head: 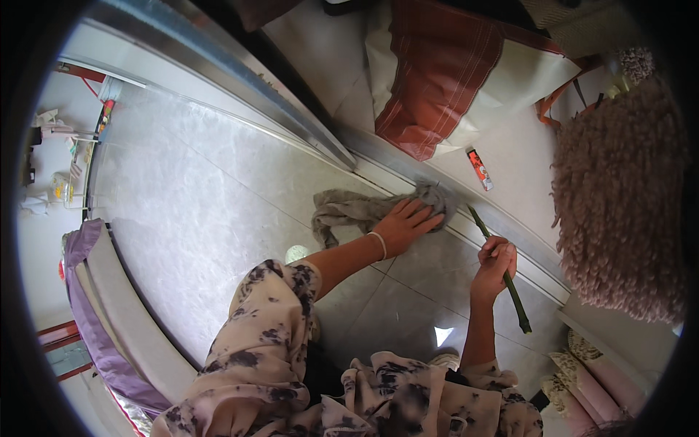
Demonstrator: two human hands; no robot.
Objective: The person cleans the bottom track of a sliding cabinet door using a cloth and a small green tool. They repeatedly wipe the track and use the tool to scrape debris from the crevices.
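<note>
My left hand (407, 226) presses with spread fingers on a crumpled grey cloth (349, 210), which lies partly on a sliding-door floor track (480, 232) and trails leftward over the tiles. In my right hand (496, 262) is a thin green stick (516, 300), its upper end pointing down at the track just right of the cloth. The track runs diagonally below the edge of a metal-framed sliding door (306, 117).
Beyond the track lie a small red packet (479, 169) and a red-brown and cream sheet (442, 71). A shaggy brown textile (620, 202) hangs at right, above pink fabric covers (595, 382). A bed (131, 311) with purple fabric stands at left.
</note>
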